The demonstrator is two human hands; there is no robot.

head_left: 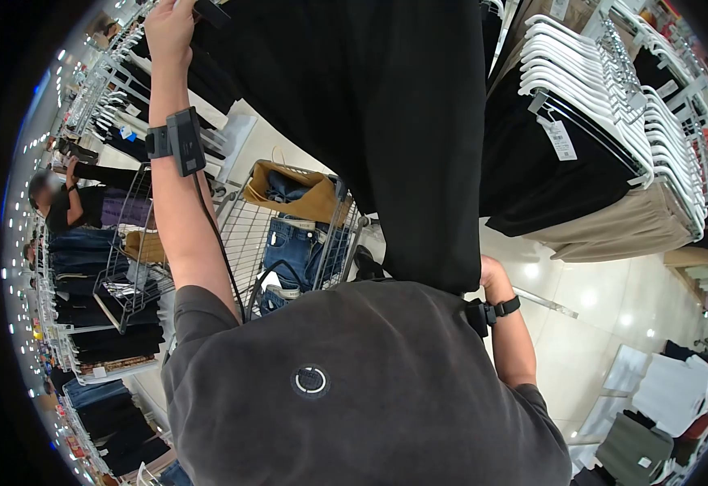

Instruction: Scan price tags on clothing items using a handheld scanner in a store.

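A long black garment [386, 121] hangs down in front of me. My left hand [168, 28] is raised high at the top left and is closed on the garment's top end. My right hand [492, 274] is low, at the garment's bottom edge, with its fingers hidden behind the cloth; it seems to hold the hem. Both wrists wear black bands, and the left one carries a small black device [184, 142].
A wire cart [245, 243] in front of me holds blue jeans [293, 247] and a tan garment [305, 198]. A rack of black clothes on white hangers [581, 97] stands at the right. Shelves of folded clothes and another person [62, 202] are at the left.
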